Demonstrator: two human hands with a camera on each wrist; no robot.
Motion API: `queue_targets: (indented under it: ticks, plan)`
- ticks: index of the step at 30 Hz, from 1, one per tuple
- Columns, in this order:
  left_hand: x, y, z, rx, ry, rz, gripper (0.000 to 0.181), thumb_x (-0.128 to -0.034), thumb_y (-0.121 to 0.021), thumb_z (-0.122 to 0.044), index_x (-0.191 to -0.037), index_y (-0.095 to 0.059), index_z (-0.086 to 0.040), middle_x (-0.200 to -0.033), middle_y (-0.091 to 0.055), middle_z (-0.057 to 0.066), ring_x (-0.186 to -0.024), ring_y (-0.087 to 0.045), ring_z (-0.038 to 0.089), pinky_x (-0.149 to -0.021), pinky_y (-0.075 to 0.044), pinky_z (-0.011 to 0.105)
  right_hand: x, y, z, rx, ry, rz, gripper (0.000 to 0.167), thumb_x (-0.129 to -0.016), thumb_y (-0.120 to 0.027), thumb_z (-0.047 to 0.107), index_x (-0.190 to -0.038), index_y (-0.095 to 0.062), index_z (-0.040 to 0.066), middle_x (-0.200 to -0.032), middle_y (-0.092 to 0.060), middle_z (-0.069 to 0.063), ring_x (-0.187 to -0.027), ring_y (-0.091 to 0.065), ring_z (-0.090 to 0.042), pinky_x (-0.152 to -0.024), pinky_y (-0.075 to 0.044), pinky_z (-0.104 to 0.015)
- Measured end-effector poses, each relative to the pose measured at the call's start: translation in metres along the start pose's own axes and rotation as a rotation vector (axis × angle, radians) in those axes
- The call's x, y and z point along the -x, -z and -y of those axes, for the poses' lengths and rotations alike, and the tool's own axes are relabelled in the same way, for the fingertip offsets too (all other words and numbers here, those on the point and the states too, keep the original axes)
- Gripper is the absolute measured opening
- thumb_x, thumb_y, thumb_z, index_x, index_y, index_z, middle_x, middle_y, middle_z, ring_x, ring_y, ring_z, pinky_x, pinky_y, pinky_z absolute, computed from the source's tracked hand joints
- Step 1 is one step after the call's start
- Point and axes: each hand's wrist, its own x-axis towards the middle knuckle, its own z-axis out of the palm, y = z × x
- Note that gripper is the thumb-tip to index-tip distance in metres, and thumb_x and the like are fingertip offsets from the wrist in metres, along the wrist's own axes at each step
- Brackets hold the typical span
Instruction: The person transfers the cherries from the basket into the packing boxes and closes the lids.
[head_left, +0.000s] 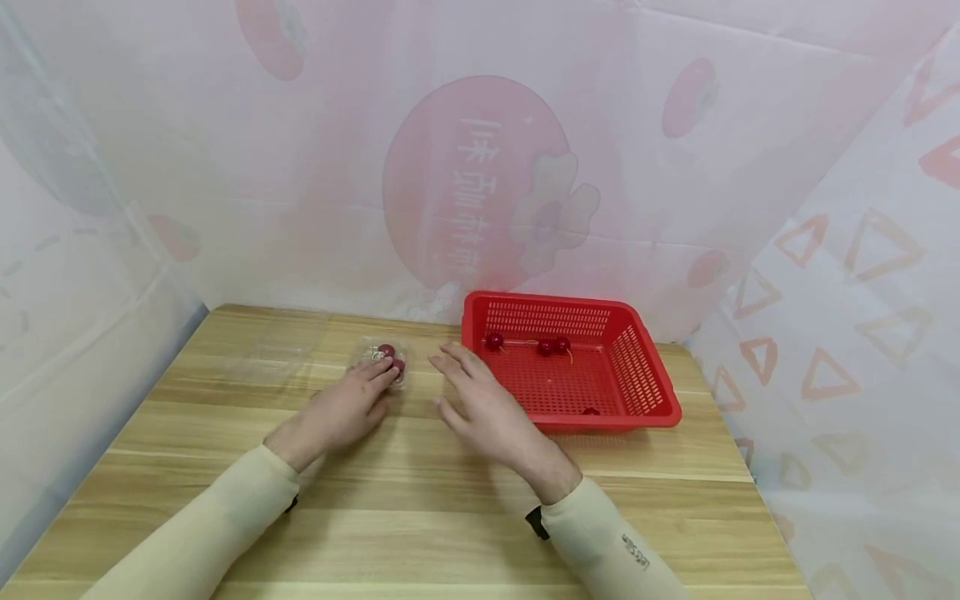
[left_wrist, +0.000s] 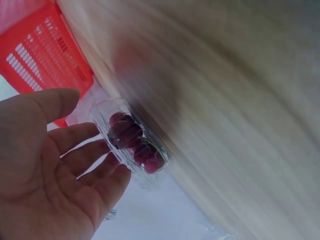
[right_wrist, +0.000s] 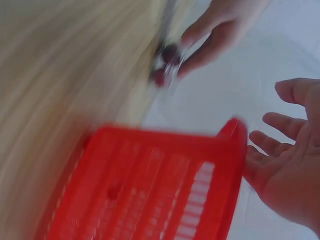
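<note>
A small clear plastic box (left_wrist: 145, 175) with several dark red cherries (left_wrist: 131, 137) in it stands on the table. My left hand (head_left: 341, 412) touches the box with its fingertips, and its thumb stays apart from it in the left wrist view. Between the box and the red basket hovers my right hand (head_left: 487, 412), fingers spread, holding nothing. The red basket (head_left: 656, 392) is just right of that hand. Several cherries (head_left: 546, 346) with stems lie on its floor.
A see-through plastic sheet or lid (head_left: 273, 342) lies at the back left of the wooden table (head_left: 420, 525). Behind the table hangs a printed cloth (head_left: 330, 208), close to its back edge.
</note>
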Motion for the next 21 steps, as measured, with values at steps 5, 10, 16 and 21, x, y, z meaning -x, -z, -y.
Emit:
queue_targets:
  ticks: [5,10,16,21]
  plan:
    - [-0.008,0.004,0.011,0.004,0.012,-0.008,0.057,-0.1140,-0.073,-0.012,-0.166,-0.059,0.009,-0.173,-0.059,0.033,-0.161,-0.058,0.056,-0.134,-0.050,0.071,0.002,-0.001,-0.020,0.315,0.022,-0.032,0.064,-0.116,-0.077,0.033,-0.172,-0.058,0.006,-0.182,-0.054,-0.016,-0.172,-0.052,-0.034,-0.137,-0.054,-0.050]
    - [-0.014,0.006,0.021,-0.022,0.029,-0.014,0.056,-0.1148,-0.071,-0.013,-0.165,-0.060,0.010,-0.171,-0.060,0.035,-0.160,-0.059,0.056,-0.134,-0.050,0.070,0.004,-0.006,-0.032,0.366,-0.036,0.045,0.073,-0.119,-0.070,0.045,-0.176,-0.052,0.003,-0.187,-0.049,-0.016,-0.175,-0.049,-0.033,-0.140,-0.050,-0.048]
    - [-0.023,0.008,0.035,-0.030,0.036,-0.043,0.054,-0.1145,-0.071,-0.012,-0.161,-0.061,0.012,-0.167,-0.062,0.038,-0.157,-0.061,0.058,-0.133,-0.051,0.070,0.006,-0.011,-0.038,0.346,-0.068,0.092,0.075,-0.122,-0.062,0.046,-0.180,-0.044,0.003,-0.192,-0.041,-0.013,-0.177,-0.045,-0.028,-0.133,-0.057,-0.046]
    - [-0.030,0.010,0.045,-0.033,0.048,-0.062,0.053,-0.1122,-0.071,-0.010,-0.158,-0.062,0.014,-0.163,-0.064,0.039,-0.154,-0.063,0.059,-0.133,-0.052,0.070,0.007,-0.014,-0.041,0.328,-0.075,0.108,0.076,-0.122,-0.062,0.044,-0.182,-0.040,0.004,-0.194,-0.037,-0.013,-0.179,-0.042,-0.028,-0.131,-0.059,-0.046]
